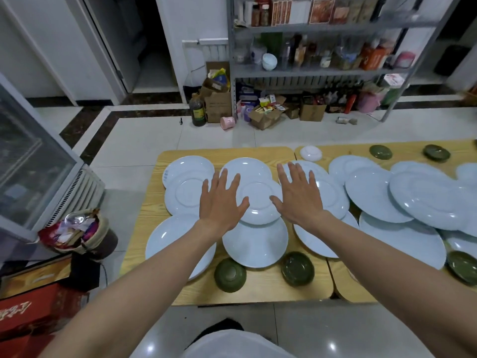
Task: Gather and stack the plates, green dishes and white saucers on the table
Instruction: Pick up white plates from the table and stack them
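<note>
Nothing held: left hand (222,200) and right hand (299,196) are spread flat, fingers straight, flanking the upturned round white ceramic plate (259,202) atop its neighbours on the light wooden table (258,288). Gathering looks barely begun. Next, fingers must hook under that rim.

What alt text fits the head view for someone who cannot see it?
Left hand and right hand are held out, fingers spread, over overlapping white plates covering a wooden table. Small green dishes sit by its near and far edges, and a white saucer lies at the far edge.
</note>
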`<action>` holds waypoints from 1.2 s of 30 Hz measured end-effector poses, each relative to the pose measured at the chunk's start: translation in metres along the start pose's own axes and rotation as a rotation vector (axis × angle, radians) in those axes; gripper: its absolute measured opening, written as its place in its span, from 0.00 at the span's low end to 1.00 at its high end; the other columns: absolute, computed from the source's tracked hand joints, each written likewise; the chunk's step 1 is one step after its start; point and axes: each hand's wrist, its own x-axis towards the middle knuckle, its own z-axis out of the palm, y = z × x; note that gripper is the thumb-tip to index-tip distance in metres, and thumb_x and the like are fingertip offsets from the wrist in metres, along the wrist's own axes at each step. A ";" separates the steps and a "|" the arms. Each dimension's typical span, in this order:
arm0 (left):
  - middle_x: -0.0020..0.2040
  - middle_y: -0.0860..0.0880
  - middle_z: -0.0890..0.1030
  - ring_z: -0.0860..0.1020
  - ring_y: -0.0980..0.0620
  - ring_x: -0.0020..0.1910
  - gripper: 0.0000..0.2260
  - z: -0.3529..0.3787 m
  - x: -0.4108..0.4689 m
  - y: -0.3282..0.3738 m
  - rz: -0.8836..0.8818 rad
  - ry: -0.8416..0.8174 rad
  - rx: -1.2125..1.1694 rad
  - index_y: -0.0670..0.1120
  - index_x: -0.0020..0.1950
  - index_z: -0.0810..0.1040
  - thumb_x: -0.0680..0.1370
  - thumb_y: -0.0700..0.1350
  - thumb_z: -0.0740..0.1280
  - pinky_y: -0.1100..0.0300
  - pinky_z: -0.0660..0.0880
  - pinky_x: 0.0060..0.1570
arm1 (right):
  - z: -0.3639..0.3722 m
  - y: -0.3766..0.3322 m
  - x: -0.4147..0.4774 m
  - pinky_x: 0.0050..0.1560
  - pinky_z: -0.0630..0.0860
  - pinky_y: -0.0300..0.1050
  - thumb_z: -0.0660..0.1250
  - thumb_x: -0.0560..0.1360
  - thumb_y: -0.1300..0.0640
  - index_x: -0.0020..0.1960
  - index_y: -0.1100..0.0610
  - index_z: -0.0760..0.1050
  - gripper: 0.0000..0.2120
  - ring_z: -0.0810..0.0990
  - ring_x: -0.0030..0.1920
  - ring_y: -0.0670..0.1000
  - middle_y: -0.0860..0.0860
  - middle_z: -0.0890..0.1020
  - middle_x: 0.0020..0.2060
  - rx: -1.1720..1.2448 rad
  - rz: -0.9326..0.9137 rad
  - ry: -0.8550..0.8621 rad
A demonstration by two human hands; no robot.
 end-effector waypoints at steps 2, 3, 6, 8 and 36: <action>0.81 0.46 0.52 0.49 0.45 0.80 0.30 0.004 0.006 -0.001 -0.012 -0.012 -0.006 0.54 0.81 0.54 0.81 0.63 0.52 0.45 0.47 0.76 | 0.004 0.001 0.008 0.77 0.46 0.61 0.55 0.81 0.39 0.81 0.54 0.40 0.38 0.46 0.80 0.58 0.58 0.48 0.80 0.011 -0.001 0.002; 0.81 0.46 0.52 0.49 0.45 0.80 0.30 0.007 0.010 -0.001 -0.017 -0.015 -0.013 0.54 0.81 0.54 0.81 0.63 0.52 0.45 0.47 0.76 | 0.005 0.002 0.013 0.77 0.46 0.60 0.55 0.81 0.39 0.81 0.54 0.40 0.38 0.46 0.80 0.58 0.58 0.48 0.80 0.021 0.001 0.000; 0.81 0.45 0.53 0.49 0.44 0.80 0.30 0.015 0.022 -0.003 -0.013 -0.028 -0.032 0.53 0.81 0.54 0.81 0.62 0.53 0.45 0.49 0.76 | 0.012 0.001 0.025 0.77 0.46 0.60 0.55 0.81 0.39 0.81 0.55 0.40 0.38 0.45 0.80 0.58 0.58 0.48 0.80 0.047 0.011 -0.030; 0.81 0.44 0.52 0.49 0.44 0.80 0.30 0.022 0.030 -0.005 -0.004 -0.047 -0.047 0.53 0.81 0.54 0.81 0.62 0.53 0.46 0.49 0.76 | 0.016 -0.002 0.032 0.77 0.46 0.59 0.55 0.81 0.39 0.81 0.55 0.39 0.38 0.45 0.80 0.58 0.57 0.48 0.80 0.059 0.016 -0.053; 0.67 0.46 0.76 0.74 0.46 0.65 0.27 0.119 0.078 -0.001 -0.693 -0.305 -0.919 0.43 0.72 0.70 0.76 0.49 0.72 0.59 0.70 0.58 | 0.117 0.004 0.078 0.52 0.79 0.48 0.76 0.70 0.56 0.56 0.58 0.75 0.18 0.77 0.46 0.54 0.51 0.77 0.46 1.229 1.000 -0.270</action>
